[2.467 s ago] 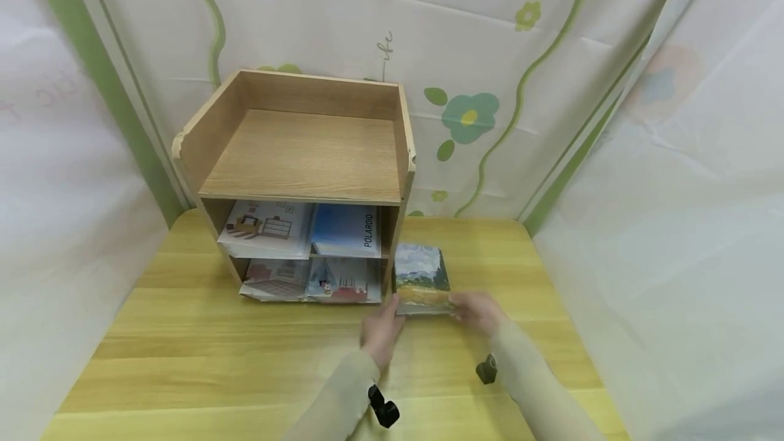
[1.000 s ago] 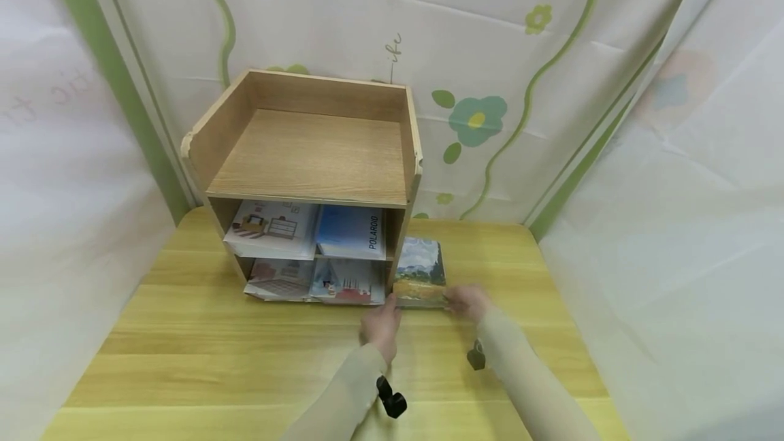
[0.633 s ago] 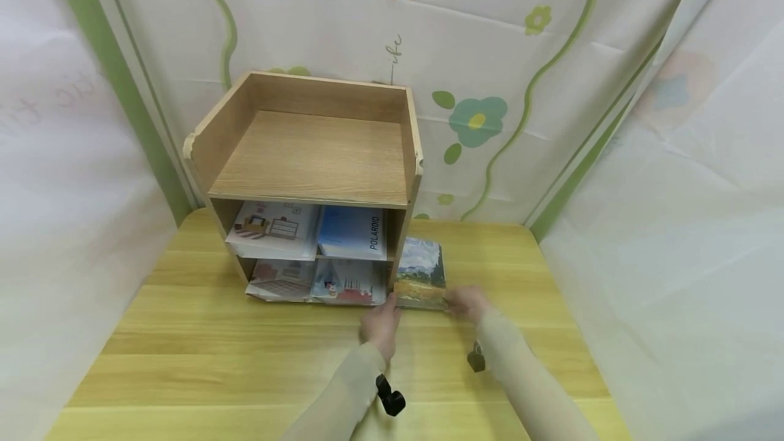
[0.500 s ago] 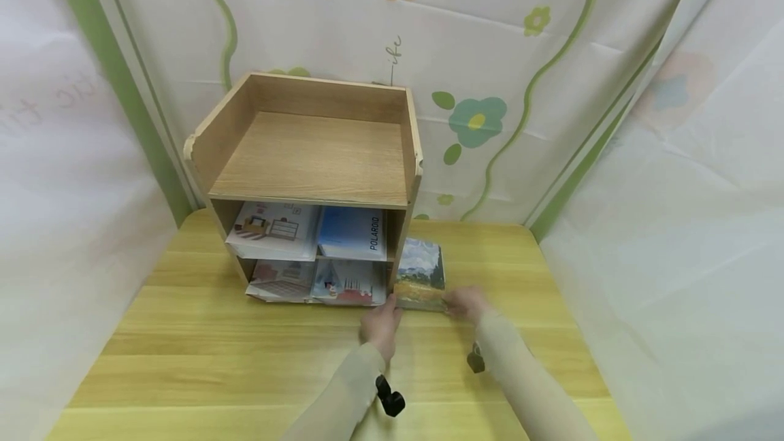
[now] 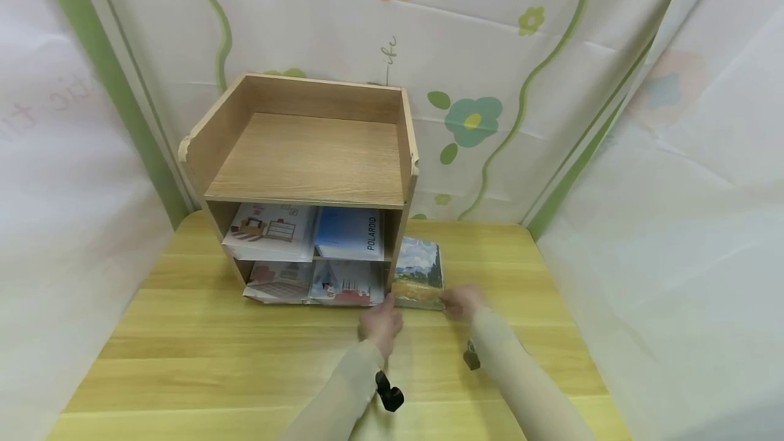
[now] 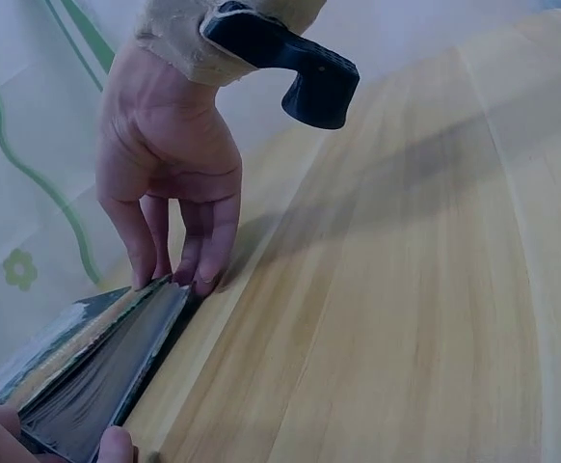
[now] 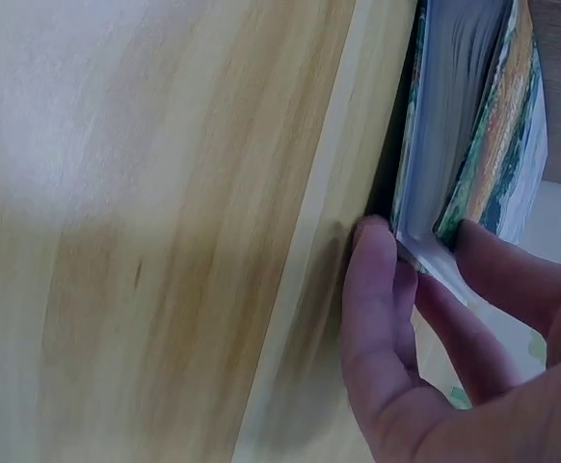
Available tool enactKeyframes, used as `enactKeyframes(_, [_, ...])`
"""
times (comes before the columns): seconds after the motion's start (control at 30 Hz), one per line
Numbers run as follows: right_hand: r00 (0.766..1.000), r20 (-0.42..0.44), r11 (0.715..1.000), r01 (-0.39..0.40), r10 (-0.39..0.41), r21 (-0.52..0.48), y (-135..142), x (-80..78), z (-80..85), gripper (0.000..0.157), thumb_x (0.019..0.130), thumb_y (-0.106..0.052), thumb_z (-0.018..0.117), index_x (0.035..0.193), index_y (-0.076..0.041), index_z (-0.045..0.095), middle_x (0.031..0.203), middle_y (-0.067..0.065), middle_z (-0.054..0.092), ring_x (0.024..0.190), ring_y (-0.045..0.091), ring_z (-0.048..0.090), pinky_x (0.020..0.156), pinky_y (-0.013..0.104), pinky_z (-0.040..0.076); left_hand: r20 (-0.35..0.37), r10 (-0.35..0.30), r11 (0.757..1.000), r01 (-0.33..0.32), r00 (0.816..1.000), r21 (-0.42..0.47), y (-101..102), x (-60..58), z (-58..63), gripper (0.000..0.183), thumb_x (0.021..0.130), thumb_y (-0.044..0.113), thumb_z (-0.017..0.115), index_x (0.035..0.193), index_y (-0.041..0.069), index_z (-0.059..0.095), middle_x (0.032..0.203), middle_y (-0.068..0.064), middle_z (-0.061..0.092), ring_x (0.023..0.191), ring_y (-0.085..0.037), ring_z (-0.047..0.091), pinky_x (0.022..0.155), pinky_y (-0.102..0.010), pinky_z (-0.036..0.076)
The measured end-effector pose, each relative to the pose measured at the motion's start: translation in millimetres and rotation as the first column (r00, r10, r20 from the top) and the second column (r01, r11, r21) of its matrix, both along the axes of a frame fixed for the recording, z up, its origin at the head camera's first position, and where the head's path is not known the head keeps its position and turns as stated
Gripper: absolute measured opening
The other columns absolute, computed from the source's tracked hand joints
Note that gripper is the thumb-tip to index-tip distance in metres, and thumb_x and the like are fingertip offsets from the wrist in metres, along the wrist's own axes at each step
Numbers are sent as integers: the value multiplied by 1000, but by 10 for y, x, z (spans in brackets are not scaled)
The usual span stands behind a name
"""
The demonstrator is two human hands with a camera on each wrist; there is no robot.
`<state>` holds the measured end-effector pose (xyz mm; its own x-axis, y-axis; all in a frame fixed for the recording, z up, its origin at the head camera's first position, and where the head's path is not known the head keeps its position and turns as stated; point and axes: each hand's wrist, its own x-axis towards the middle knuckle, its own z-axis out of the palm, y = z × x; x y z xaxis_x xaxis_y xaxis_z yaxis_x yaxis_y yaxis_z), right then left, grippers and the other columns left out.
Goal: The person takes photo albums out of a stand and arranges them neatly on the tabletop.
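Observation:
A photo album (image 5: 419,269) with a painted landscape on its cover lies on the table, close against the right side of the wooden cabinet (image 5: 312,158). My left hand (image 5: 381,325) pinches its near left corner; in the left wrist view only fingertips of that hand (image 6: 117,446) show at the bottom left. The near right corner is between the thumb and fingers of my right hand (image 5: 464,301). In the right wrist view, that thumb (image 7: 497,265) lies on the cover while other fingers reach the lower edge. The page edges (image 7: 449,116) are visible, slightly fanned between the covers.
Several albums fill the cabinet's two lower shelves, among them a blue one marked POLAROID (image 5: 349,231) and a white illustrated one (image 5: 272,230). The cabinet's top tray has raised sides. Patterned curtains (image 5: 471,53) enclose the wooden table (image 5: 202,359).
Over the earlier frames the album slid slightly back and left, close along the cabinet's side, with both hands on it. In the last second it has hardly moved.

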<state>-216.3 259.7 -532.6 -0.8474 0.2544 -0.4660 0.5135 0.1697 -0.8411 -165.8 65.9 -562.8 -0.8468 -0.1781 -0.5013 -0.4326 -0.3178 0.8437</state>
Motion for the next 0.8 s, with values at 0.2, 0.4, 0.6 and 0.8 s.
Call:
enactKeyframes(0.2, [1000,12,1000,1,-1,17,7,-54,-54,19,83,1,74,97,11,68,89,23,69,84,39,68,79,48,59,-2,4,1000,-4,1000,15,0,-8,18,59,98,40,61,134,-5,54,116,-28,64,104,-36,65,86,-44,56])
enactKeyframes(0.4, [1000,1,996,-2,2,84,18,-94,-74,27,78,-2,80,98,11,67,89,24,70,79,37,69,73,46,60,9,4,1000,-5,1000,8,5,-31,-11,58,97,40,62,134,-4,55,114,-26,65,102,-35,67,85,-45,56])
enactKeyframes(0.6, [1000,-25,982,-5,10,190,15,-126,-84,37,72,-9,87,97,10,68,84,22,70,75,35,70,71,44,60,19,1,1000,-1,1000,7,19,-57,-52,61,96,43,64,134,-4,55,110,-24,68,99,-33,68,86,-45,56])
enactKeyframes(0.8, [999,-35,986,23,-17,165,13,-177,-119,38,70,-4,88,97,12,67,83,21,71,74,34,71,72,43,60,19,12,1000,-11,1000,-18,18,-54,-45,59,95,42,65,132,-4,58,106,-23,69,97,-33,69,84,-45,57])
